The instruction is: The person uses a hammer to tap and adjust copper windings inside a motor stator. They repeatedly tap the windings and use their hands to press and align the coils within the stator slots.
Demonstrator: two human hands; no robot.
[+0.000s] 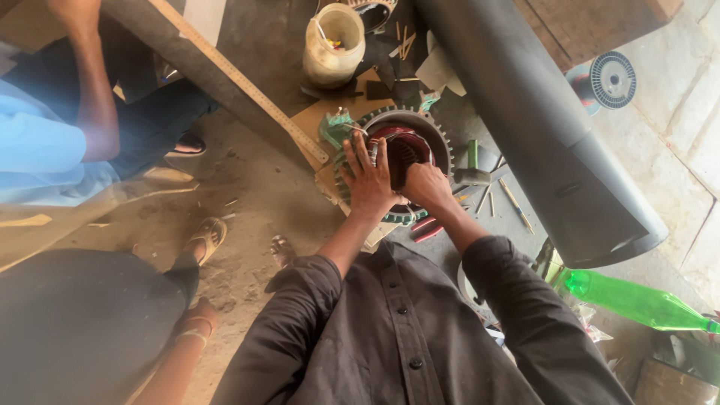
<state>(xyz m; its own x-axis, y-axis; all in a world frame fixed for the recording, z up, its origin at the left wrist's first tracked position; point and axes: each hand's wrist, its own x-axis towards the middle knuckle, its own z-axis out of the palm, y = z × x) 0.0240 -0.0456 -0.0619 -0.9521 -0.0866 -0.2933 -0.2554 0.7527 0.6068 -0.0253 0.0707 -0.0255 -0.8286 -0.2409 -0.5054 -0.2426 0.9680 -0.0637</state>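
Observation:
A round finned motor stator (431, 129) with dark red copper windings (405, 146) inside lies on the ground in front of me. My left hand (367, 176) rests flat on its left rim with fingers spread. My right hand (426, 184) is closed over the near edge of the windings; whether it holds a tool is hidden. Both arms wear dark grey sleeves.
A large black pipe (540, 135) runs diagonally on the right. A long ruler (247, 86), a whitish plastic jar (334, 43), a hammer (472, 169), red-handled pliers (426, 227), a wire spool (611, 79) and a green bottle (637, 300) lie around. Other people sit at left (90, 97).

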